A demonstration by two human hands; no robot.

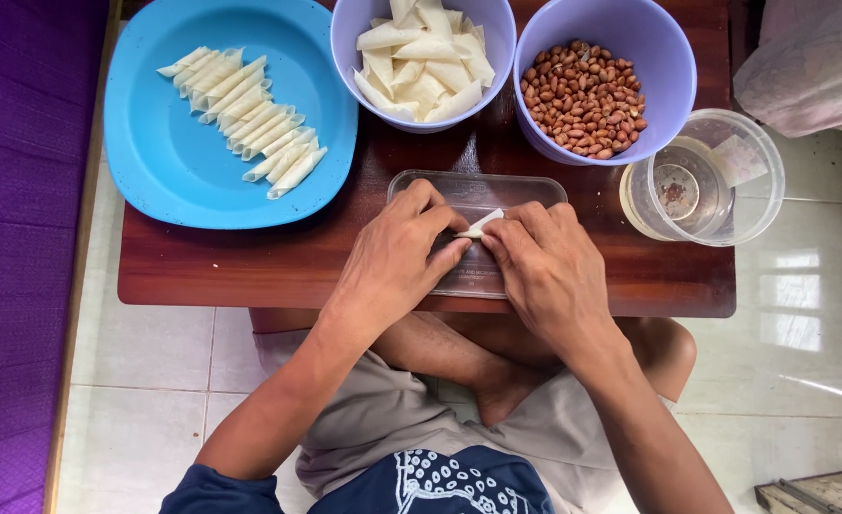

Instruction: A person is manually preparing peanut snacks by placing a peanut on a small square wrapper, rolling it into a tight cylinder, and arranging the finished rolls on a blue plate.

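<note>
So the person is sitting cross-legged on the tiled floor behind a low, dark reddish wooden worktop (250, 266), and both hands meet over a clear rectangular plastic lid (526, 187) lying flat near the front edge.

The thing that matters is the small white pastry wrapper piece (483, 225) pinched right between the two hands. Its long axis runs on a slant, from lower left up to upper right, with the pointed end sticking out toward the bowls. The left hand (397, 257) closes on its near, lower end with thumb and fingers together; the right hand (545, 266) has its fingertips clamped on the far, upper side. Neither hand is really nearer, since both are touching it and it sits dead centre between them, just over the clear lid.

Around that:
- a round blue plastic plate (155, 162) off to the left, carrying a diagonal row of finished white rolled pastry sticks (245, 119)
- a lilac plastic bowl (345, 38) with loose wrapper pieces, straight ahead of the hands
- a second lilac plastic bowl of brown peanuts (585, 97) just beside it, on the right hand's side
- a clear round plastic tub (716, 181) at the right edge, looks like there's a bit of liquid in it

The plate is well apart from the hands; both bowls are near.
</note>
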